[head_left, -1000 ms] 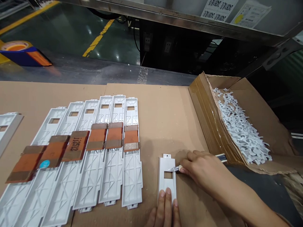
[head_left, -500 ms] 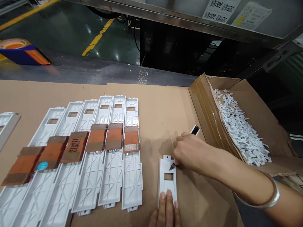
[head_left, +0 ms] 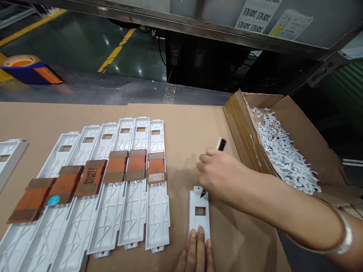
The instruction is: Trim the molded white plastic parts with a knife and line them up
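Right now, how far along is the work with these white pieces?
Perhaps done: six white pieces lie side by side under orange blocks. In hand: left hand presses another piece; right hand holds a pointed tool at it. Remaining: cannot tell; one separate piece lies at far left.

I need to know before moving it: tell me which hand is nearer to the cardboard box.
Right. The right hand, holding a knife, is left of the cardboard box, apart from it; the left hand presses the white plastic panel, farther off.
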